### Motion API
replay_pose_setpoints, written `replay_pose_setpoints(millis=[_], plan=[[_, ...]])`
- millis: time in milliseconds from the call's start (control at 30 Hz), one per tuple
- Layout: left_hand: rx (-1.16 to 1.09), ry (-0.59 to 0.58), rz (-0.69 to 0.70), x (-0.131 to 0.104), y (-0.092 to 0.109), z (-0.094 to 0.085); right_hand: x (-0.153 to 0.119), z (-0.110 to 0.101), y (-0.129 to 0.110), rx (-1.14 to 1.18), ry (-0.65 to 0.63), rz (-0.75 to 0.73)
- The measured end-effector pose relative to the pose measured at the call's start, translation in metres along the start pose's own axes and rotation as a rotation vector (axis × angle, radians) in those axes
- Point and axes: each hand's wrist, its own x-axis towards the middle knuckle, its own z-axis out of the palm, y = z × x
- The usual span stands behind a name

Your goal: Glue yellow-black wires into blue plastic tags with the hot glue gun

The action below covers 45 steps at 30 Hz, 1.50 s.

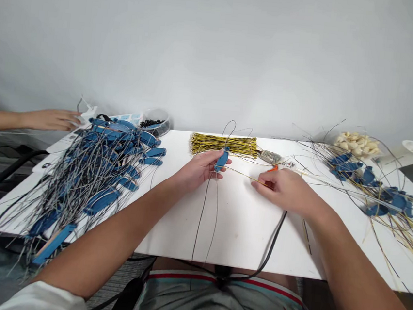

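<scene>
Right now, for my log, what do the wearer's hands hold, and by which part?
The left hand holds a blue piece by its left side; the right hand pinches a yellow wire, spot hidden. Whether the orange item is held is unclear.

A white table (pixel 178 225) stands against the wall (pixel 216 53). On its left lies a heap of blue pieces (pixel 101 201) with grey wires (pixel 77 172); behind, a clear tub (pixel 168 122). A yellow-and-black wire bundle (pixel 224 145) lies mid-back; more blue pieces (pixel 367 176) and cream-coloured bits (pixel 357 143) sit right.
</scene>
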Motion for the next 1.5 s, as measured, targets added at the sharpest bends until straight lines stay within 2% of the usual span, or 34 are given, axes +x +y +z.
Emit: replay_pose_setpoints(millis=[67,200,300,367,400,433,533,600,733,833,1000,1200,1500], plan=[[-0.008,-0.002,0.005,0.0,0.0,0.001,0.001,-0.002,0.004,0.006,-0.004,0.028],[0.0,-0.013,0.004,-0.002,0.002,0.002,-0.001,-0.004,-0.002,0.35,-0.083,0.012],[0.014,-0.012,-0.008,-0.004,0.003,0.003,-0.007,-0.007,-0.013,0.592,-0.275,-0.024],[0.021,-0.022,-0.019,-0.004,0.004,0.003,-0.009,-0.009,-0.018,0.66,-0.441,-0.064],[0.027,-0.031,-0.024,-0.004,0.004,0.003,-0.009,-0.009,-0.019,0.656,-0.473,-0.075],[0.035,-0.039,-0.028,-0.005,0.004,0.004,-0.008,-0.007,-0.019,0.629,-0.448,-0.07],[0.069,-0.059,-0.05,-0.008,0.004,0.007,-0.001,0.008,-0.015,0.482,-0.177,0.03],[0.082,-0.081,-0.067,-0.011,0.002,0.011,0.006,0.024,-0.014,0.497,-0.073,0.072],[0.11,-0.143,-0.029,-0.015,-0.003,0.017,0.016,0.056,-0.022,0.873,-0.087,0.121],[0.115,-0.148,0.004,-0.015,-0.006,0.017,0.021,0.068,-0.028,1.02,-0.059,0.136],[0.146,-0.13,0.004,-0.014,-0.007,0.017,0.024,0.072,-0.026,1.038,-0.003,0.12],[0.15,-0.131,0.036,-0.012,-0.008,0.019,0.022,0.074,-0.025,0.996,-0.019,0.092],[0.127,-0.094,0.01,-0.012,-0.006,0.019,0.023,0.075,-0.027,1.013,-0.045,0.098]])
